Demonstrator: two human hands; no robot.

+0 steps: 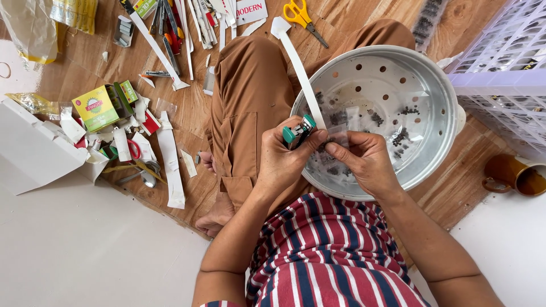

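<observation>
Pinching a small green stapler (298, 132), the fingers (311, 141) of the left hand (281, 159) were clamped around its body, just over the near rim of the metal colander (443, 85). The right hand (367, 162) met it there, its fingers closed on a small clear packet (339, 135) with dark bits inside, pressed up against the stapler's mouth. A long white paper strip (298, 71) ran from the stapler up and away over the left edge of the colander, across a brown trouser knee (250, 85).

Inside the colander lay several small clear packets with dark contents (398, 133), which suggested a number were already finished; the one in hand looked mid-fastening, and I could not tell whether the staple had gone in. How many remained was not visible.

Left of the colander, on the wooden floor, sat cut white strips (170, 165), a yellow-green box (95, 107) and red-handled scissors (133, 149). Beyond the colander lay yellow-handled scissors (301, 14); to its right stood a lilac plastic basket (500, 68) and a brown mug (515, 173).
</observation>
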